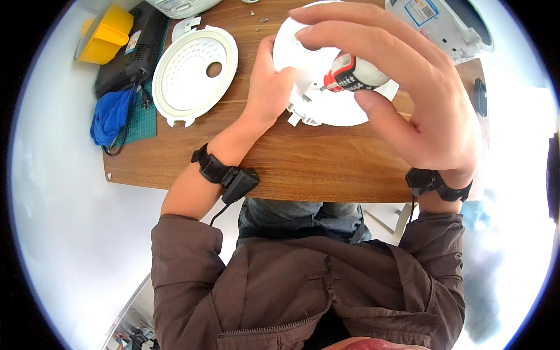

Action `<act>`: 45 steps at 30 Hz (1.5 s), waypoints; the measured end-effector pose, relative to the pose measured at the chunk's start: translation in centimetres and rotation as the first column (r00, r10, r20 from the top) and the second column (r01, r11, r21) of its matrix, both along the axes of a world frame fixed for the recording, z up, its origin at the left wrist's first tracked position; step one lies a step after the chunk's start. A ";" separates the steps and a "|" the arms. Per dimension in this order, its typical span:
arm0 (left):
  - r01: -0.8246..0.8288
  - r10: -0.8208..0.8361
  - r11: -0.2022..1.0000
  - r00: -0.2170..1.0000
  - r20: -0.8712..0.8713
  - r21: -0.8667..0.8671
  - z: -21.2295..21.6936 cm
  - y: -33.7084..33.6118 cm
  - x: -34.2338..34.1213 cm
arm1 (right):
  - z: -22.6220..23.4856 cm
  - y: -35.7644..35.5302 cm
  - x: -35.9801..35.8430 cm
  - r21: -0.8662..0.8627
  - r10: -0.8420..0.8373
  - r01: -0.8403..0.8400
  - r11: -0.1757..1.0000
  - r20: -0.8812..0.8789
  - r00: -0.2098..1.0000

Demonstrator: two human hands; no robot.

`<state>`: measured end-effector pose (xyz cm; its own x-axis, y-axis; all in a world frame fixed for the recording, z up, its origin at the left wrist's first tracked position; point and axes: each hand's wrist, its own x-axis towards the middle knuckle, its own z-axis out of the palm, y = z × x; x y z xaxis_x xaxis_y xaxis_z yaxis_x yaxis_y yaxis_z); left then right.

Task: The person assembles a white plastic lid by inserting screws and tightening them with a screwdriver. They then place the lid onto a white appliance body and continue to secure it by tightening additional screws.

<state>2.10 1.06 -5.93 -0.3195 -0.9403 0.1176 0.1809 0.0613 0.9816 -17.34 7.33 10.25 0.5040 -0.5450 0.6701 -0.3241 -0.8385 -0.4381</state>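
My left hand (270, 87) grips the left edge of a white round plastic lid (344, 111), its thumb lying on top. A hinge-like bracket (301, 112) sticks out at the lid's near edge. Over the lid, my right hand (426, 87) has its thumb and fingers around a short, thick screwdriver (354, 73) with a red, black and white handle. Its bit points down and left at the lid, near a small hole; whether it touches is too small to tell. Two stretched fingertips of that hand reach the lid's far side.
On the wooden table (326, 169), a second white round lid (192, 79) with dimples and one hole lies left. Beyond it are a black device (125, 70), a yellow container (108, 35), a blue cloth (112, 116) and a green mat (143, 125). A white appliance housing (443, 29) stands back right; small screws (263, 21) lie behind.
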 end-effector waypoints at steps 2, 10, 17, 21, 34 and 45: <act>0.002 0.002 0.999 0.998 0.060 -0.055 -0.4 -0.3 0.0 | -1.0 0.1 -0.2 0.001 0.053 -0.053 0.999 0.098 0.994; 0.083 -0.082 0.997 0.990 0.112 -0.001 -0.9 -0.4 0.5 | 0.3 2.0 1.2 -0.041 -0.142 0.137 0.990 -0.170 0.975; 0.106 -0.105 0.993 0.994 -0.015 0.056 -0.8 -0.2 0.6 | -0.3 1.6 0.2 0.048 -0.029 0.043 0.998 -0.252 0.967; 0.112 -0.112 0.993 0.994 -0.011 0.046 -0.5 -0.1 0.1 | 1.0 2.2 1.2 -0.069 -0.207 0.195 0.978 -0.280 0.938; 0.030 -0.029 0.999 0.999 -0.031 0.039 -0.2 -0.6 -0.1 | -0.5 0.8 0.0 0.060 -0.114 0.118 0.991 -0.063 0.991; 0.034 -0.034 0.994 0.999 -0.002 0.107 0.9 0.0 0.0 | 1.3 2.6 0.0 -0.097 -0.282 0.266 0.959 -0.252 0.926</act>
